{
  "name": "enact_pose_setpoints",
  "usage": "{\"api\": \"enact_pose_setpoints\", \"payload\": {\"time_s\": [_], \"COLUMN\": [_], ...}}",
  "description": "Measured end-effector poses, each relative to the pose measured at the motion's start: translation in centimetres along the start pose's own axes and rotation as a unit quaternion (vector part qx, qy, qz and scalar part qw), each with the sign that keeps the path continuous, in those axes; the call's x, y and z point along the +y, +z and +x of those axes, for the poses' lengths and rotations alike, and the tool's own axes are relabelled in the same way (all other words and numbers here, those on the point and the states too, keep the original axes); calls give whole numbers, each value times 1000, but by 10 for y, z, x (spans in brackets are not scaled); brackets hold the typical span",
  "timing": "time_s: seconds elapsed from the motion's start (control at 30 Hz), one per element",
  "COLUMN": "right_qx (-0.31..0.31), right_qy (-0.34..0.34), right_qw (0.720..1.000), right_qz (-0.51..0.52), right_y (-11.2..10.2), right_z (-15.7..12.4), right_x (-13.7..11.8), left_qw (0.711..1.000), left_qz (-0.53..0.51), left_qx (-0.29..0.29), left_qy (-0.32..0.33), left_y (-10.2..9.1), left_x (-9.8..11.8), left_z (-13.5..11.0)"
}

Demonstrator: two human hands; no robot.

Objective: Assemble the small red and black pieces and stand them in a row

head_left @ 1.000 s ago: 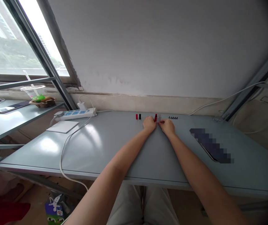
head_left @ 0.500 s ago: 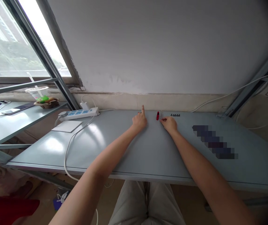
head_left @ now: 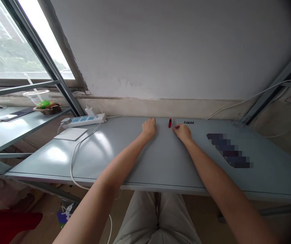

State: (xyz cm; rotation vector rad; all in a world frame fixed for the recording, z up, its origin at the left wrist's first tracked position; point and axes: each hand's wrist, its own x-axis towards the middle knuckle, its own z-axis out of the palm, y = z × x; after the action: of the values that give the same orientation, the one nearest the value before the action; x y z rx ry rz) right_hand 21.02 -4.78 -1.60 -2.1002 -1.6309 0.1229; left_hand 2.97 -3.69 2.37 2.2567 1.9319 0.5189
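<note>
My left hand (head_left: 149, 127) is closed in a fist above the grey tabletop, its knuckles toward the wall; nothing shows between its fingers. My right hand (head_left: 183, 132) has thumb and forefinger pinched together at the near end of a small clear plastic piece (head_left: 174, 122). What sits inside the pinch is too small to make out. Just left of the clear piece stands a small red object with a dark top (head_left: 170, 123). Several tiny dark cone-like pieces (head_left: 188, 122) form a row behind my right hand, near the wall.
A blurred-out dark flat object (head_left: 229, 150) lies on the tabletop (head_left: 135, 162) at right. On the left are a white power strip (head_left: 84, 120), a white flat square (head_left: 71, 133) and a cable (head_left: 75, 149) running over the front edge. A lidded cup (head_left: 40, 98) stands on the neighbouring table.
The raised forefinger of my left hand has folded down into a fist. My right hand keeps its pinch by the clear piece. The whole view has shifted slightly.
</note>
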Motion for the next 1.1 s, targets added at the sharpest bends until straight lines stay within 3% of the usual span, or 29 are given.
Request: {"api": "enact_pose_setpoints", "payload": {"time_s": [0.2,0.33,0.47,0.8,1.1], "right_qx": [-12,-6,-35,-79,-89], "right_qy": [-49,-105,-130,-98,-84], "right_qw": [998,993,978,922,910], "right_qz": [-34,46,160,367,397], "right_y": [-6,-5,-2,1,-6], "right_z": [-13,-22,-25,-20,-24], "right_x": [-9,-20,-26,-26,-29], "left_qw": [973,931,880,849,837], "left_qz": [-229,-364,-473,-527,-544], "left_qx": [23,29,14,-17,-27], "left_qy": [-32,-30,-25,-29,-54], "left_y": [11,21,17,5,7], "left_x": [-10,-15,-8,3,0], "left_z": [-9,-17,-22,-35,-31]}}
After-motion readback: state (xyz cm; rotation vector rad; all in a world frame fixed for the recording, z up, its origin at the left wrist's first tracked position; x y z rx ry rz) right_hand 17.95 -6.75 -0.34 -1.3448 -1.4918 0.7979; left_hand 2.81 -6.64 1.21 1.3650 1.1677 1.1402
